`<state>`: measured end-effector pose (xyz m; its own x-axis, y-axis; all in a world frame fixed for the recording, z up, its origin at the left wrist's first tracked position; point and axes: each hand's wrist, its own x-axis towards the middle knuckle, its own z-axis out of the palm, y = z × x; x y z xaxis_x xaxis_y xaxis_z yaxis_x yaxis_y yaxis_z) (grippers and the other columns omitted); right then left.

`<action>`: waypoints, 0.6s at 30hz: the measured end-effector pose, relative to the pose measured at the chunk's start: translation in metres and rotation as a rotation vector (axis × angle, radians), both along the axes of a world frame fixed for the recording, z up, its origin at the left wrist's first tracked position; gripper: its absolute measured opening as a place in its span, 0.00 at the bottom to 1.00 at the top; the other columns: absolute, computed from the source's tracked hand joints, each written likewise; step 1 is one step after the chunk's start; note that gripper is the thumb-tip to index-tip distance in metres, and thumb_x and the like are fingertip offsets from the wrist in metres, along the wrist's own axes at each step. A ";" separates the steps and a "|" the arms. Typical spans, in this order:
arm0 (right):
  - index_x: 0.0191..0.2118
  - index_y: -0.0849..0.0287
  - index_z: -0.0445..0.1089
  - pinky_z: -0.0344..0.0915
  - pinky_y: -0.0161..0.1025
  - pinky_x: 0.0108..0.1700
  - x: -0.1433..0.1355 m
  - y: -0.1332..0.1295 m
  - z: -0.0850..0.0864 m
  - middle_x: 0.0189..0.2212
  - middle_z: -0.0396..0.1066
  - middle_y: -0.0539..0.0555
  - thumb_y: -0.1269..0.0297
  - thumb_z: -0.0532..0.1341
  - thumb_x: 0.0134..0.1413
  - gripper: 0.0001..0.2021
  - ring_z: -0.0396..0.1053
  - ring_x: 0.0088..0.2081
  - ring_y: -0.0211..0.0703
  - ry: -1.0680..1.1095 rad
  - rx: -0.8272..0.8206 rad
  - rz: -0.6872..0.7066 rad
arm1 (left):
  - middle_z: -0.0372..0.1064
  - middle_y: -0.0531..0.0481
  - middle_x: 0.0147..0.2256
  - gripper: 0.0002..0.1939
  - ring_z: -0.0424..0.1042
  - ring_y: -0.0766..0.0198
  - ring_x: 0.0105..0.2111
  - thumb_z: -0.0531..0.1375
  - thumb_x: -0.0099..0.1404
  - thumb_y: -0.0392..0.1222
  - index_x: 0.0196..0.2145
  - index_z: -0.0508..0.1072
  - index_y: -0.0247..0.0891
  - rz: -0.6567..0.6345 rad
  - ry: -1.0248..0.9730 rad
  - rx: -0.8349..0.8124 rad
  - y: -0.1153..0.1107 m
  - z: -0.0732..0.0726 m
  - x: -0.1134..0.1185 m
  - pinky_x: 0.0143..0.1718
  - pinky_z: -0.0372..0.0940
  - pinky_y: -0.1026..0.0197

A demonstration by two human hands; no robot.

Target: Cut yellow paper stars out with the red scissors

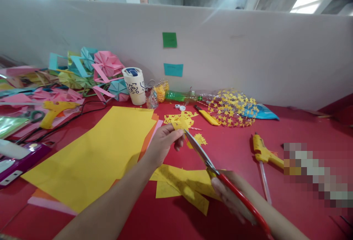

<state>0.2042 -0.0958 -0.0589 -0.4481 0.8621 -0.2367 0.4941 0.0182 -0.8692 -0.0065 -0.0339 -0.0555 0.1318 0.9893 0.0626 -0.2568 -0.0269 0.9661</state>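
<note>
My left hand (165,140) pinches a small piece of yellow paper (180,123) between thumb and fingers. In my right hand (231,192) are long scissors with red handles (242,199), their blade tips touching the lower edge of that piece. The blades look nearly closed. Just behind the held piece lie yellow paper scraps with star shapes (193,115), and a small heap of yellow stars (200,139) is to its right. Under and between my hands, several yellow paper strips (179,183) overlap on the red table (154,218).
Large yellow sheets (102,148) lie at left. A glue gun (53,113), paper crafts (106,63) and a white cup (135,89) stand beyond. A yellow cutter (208,116), star-covered plastic (234,108) and another glue gun (261,150) are at right.
</note>
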 end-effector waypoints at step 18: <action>0.22 0.56 0.53 0.45 0.27 0.13 0.001 -0.003 0.004 0.11 0.52 0.42 0.37 0.50 0.52 0.25 0.51 0.11 0.29 0.022 -0.139 -0.018 | 0.65 0.54 0.19 0.10 0.63 0.70 0.20 0.58 0.59 0.40 0.22 0.69 0.35 0.083 -0.002 0.068 0.002 -0.005 -0.003 0.21 0.58 0.67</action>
